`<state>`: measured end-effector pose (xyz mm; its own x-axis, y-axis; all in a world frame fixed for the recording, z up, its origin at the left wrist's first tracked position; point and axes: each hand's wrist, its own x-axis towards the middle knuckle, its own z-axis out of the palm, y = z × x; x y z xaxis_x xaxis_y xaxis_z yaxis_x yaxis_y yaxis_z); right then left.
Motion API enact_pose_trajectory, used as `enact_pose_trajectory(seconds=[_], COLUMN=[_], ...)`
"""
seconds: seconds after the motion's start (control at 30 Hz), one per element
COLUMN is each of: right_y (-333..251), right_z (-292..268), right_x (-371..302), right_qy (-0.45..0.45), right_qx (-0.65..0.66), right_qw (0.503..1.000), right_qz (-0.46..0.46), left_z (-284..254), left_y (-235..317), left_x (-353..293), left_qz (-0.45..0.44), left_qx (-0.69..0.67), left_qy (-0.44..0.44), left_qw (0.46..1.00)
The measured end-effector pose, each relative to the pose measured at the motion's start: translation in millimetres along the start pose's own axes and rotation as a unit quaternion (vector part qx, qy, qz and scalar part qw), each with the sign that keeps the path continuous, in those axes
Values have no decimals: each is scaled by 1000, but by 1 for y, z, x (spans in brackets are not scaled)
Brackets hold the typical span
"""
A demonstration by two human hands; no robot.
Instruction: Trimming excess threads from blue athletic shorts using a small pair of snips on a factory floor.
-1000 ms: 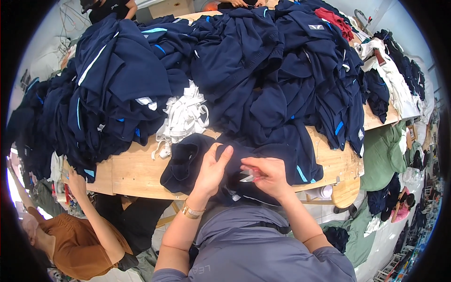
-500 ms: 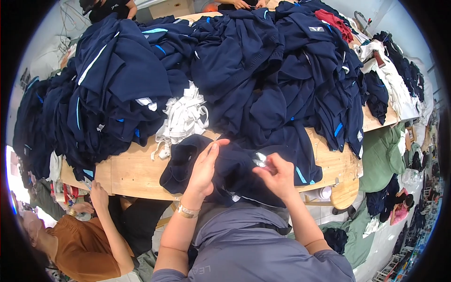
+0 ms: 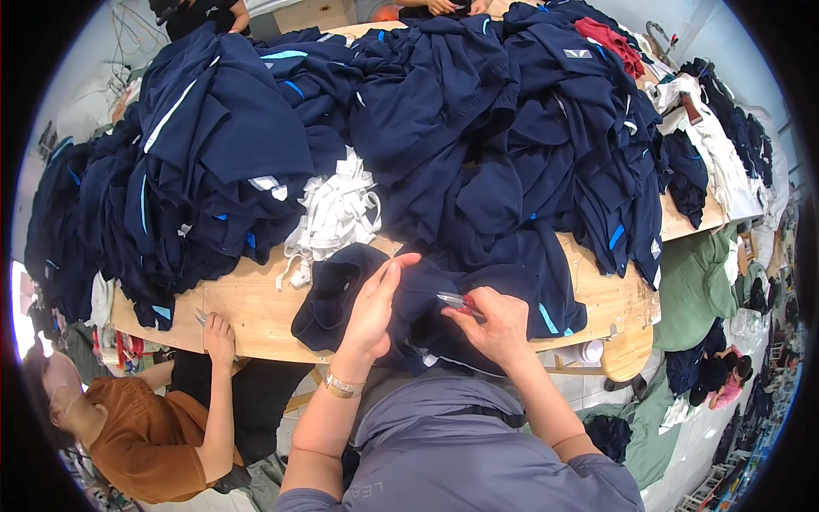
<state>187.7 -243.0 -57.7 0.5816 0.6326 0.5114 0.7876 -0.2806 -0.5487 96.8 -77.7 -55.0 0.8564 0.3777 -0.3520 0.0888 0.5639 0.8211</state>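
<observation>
A navy garment (image 3: 431, 311) lies bunched at the table edge in front of me, with light blue strips at its right side. My left hand (image 3: 374, 311) is upright against it, fingers stretched out and palm turned to the right; it holds nothing that I can see. In my right hand (image 3: 495, 326) are small thread snips (image 3: 456, 301) with red on the handle, their metal blades pointing left above the garment. Part of their handle is hidden by my fingers. Just beyond my left hand sits a heap of white strips (image 3: 334, 209).
Large piles of navy garments (image 3: 217, 128) cover the wooden table (image 3: 239, 303), with a red cloth (image 3: 610, 47) at the far right. A co-worker in a brown top (image 3: 149, 431) sits close on my left, holding a small metal tool. Other people work across the table.
My right hand has turned, so the snips' blades now show clearly, pointing left. My left hand stays nearly still. The co-worker's hand on the left has moved right, onto the table edge.
</observation>
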Motion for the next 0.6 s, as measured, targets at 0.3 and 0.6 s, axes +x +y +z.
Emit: enact_pose_trajectory(seconds=[0.3,0.6], right_y=[-2,-3], right_z=[-2,-7], right_x=[2,-1], right_qy=[2,-16], right_qx=[-32,-39], right_qw=[999,999], right_qz=[-13,5], left_z=[4,4], left_y=[3,4], left_x=[-3,-3], left_qz=[-2,19], left_qx=[4,13], left_qy=[-18,-15], left_qw=[1000,1000])
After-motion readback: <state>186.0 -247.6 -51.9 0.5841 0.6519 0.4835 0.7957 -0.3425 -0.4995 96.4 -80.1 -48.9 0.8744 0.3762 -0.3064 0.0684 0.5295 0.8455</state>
